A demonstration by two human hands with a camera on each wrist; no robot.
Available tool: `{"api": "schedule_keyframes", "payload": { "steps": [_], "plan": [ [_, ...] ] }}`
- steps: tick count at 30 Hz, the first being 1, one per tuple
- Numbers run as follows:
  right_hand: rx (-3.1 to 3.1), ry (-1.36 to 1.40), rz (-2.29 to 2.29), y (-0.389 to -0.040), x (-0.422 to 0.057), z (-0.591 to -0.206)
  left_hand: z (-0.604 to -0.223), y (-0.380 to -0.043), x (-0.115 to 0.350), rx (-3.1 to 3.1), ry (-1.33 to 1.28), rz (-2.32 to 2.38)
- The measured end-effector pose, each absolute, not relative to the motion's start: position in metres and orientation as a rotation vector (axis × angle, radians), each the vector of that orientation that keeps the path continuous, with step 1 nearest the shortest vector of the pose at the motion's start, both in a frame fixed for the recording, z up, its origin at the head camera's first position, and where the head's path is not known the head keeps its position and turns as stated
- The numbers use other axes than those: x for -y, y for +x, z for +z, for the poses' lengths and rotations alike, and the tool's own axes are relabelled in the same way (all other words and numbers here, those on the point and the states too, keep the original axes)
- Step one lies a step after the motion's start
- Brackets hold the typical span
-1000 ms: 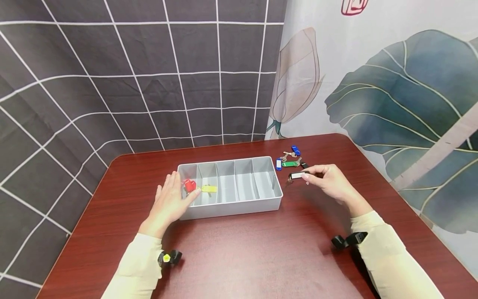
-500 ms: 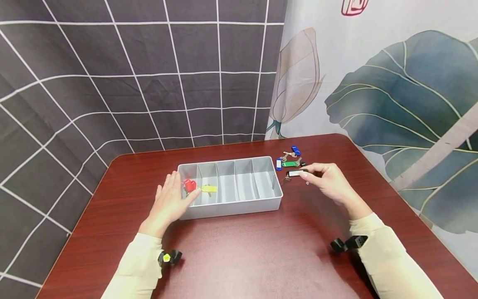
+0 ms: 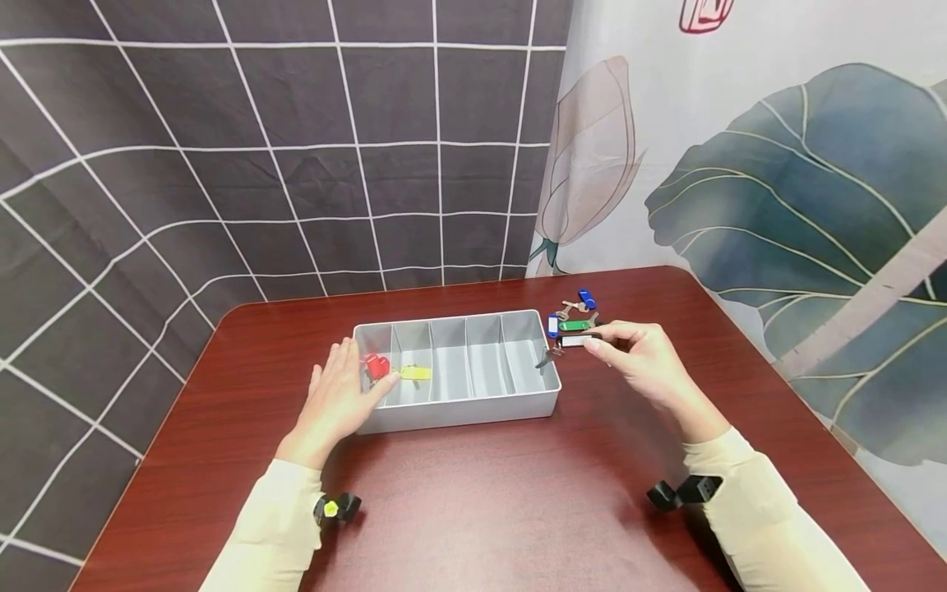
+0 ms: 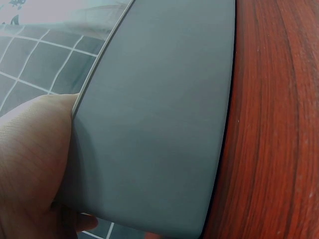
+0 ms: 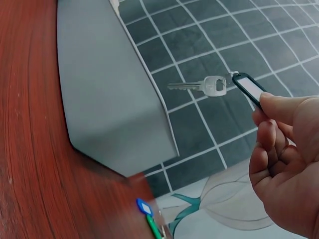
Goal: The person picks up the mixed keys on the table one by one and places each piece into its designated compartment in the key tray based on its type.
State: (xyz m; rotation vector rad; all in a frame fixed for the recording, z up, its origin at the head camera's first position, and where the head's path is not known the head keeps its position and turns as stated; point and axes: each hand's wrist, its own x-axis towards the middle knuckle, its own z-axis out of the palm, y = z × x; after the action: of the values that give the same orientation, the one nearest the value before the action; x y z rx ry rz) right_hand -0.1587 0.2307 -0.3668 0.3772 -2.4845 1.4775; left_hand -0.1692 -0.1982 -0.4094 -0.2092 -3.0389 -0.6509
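A grey tray [image 3: 459, 413] with several compartments stands on the table. My left hand [image 3: 334, 404] rests against its left end, fingers straight along the outside and thumb over the front corner. My right hand [image 3: 647, 362] pinches a black key tag [image 5: 249, 88] with a white label between thumb and fingers. A silver key [image 5: 214, 86] hangs from that tag, in the head view over the tray's right end wall. Red key tags [image 3: 377, 367] lie in the leftmost compartment. A yellow key tag [image 3: 416, 373] lies in the compartment beside it.
Right of the tray, near the back edge, lie a green key tag [image 3: 574, 326], a blue key tag [image 3: 553, 326] and another blue key tag [image 3: 587, 298] with keys. A dark gridded cloth [image 3: 296, 181] hangs behind the reddish-brown table [image 3: 473, 493].
My right hand has moved left with the black key tag, bringing the key to the tray's right end. My left hand has stayed at the tray's left end.
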Motion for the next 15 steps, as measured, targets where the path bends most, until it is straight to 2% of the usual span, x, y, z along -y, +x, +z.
{"api": "schedule_keyframes", "payload": {
  "steps": [15],
  "plan": [
    [2.419,0.413,1.599,-0.158,-0.208,-0.359,-0.407,-0.168,0.198,3.043,-0.196,-0.682]
  ]
}}
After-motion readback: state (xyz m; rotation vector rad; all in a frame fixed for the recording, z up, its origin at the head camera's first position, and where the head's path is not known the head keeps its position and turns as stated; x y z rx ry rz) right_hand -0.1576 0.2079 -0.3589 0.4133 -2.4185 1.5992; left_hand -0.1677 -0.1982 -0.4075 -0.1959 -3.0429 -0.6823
